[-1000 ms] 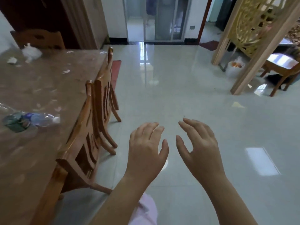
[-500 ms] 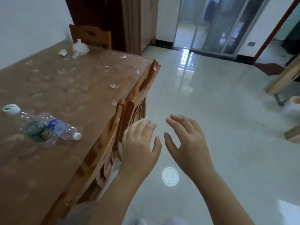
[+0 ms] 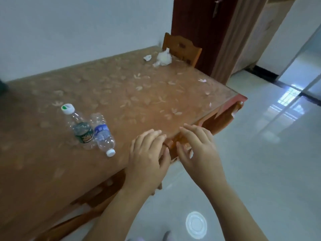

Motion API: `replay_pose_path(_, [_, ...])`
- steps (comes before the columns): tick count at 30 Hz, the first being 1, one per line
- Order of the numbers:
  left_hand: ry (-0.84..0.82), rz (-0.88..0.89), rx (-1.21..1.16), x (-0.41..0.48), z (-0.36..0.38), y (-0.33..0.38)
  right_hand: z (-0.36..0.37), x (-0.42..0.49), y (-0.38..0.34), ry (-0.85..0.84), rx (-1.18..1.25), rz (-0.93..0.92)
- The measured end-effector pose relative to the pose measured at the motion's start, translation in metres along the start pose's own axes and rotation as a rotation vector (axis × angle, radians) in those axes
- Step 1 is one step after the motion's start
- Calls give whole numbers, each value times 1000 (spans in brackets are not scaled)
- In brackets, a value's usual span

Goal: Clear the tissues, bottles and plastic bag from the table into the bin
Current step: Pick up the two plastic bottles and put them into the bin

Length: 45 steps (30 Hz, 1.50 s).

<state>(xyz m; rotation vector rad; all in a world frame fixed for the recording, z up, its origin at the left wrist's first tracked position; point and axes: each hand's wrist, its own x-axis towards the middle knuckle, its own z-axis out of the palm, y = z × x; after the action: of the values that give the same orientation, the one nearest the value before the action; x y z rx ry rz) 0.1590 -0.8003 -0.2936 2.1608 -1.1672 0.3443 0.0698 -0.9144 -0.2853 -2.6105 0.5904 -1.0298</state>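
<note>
Over the table (image 3: pixel 139 94) edge, left hand (image 3: pixel 147 160) and right hand (image 3: pixel 199 153), fingers loosely spread, seemingly empty, bottles (image 3: pixel 93 131) nearby.

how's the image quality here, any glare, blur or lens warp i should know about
Head view: wide-angle warp bends the table edge and tilts the door frame; bright window glare reflects off the glossy floor at right; the picture is soft throughout, so the bottle labels cannot be read; the white plastic bag at the far end is nearly blown out; both hands, left hand and right hand, are evenly lit.

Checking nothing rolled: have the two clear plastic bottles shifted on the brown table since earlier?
No. The two clear plastic bottles lie side by side on the same patch of the brown table; only the camera turned.
</note>
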Motion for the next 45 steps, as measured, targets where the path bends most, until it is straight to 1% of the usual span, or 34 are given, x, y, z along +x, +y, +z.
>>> replay_pose_path(3, [80,-103,58,1,-7,-27,28,24,-5,-77,66,-58])
replay_pose_path(8, [260,-268,179,2,-34,-83,79,50,-32,-224,151,-159])
replay_pose_path(15, [289,-406,269,11,-66,-155,153,84,-81,-352,209,-211])
replay_pose_path(20, [329,-468,253,16,-71,-202,208,92,-88,-448,219,-163])
replay_pose_path(24, [300,-516,186,28,-63,-226,237,96,-82,-469,205,-106])
replay_pose_path(28, [305,-560,86,43,-51,-239,260,90,-75,-551,181,-47])
replay_pose_path(32, [305,-557,51,55,-43,-247,284,81,-71,-643,171,14])
replay_pose_path(36, [303,-549,0,64,-39,-254,306,74,-72,-691,177,66])
replay_pose_path(38, [306,-572,-66,67,-38,-256,315,70,-72,-705,198,91])
replay_pose_path(41, [323,-654,-227,69,-37,-256,321,68,-74,-765,216,171])
replay_pose_path(45, [329,-717,-376,69,-36,-256,326,65,-76,-805,256,201])
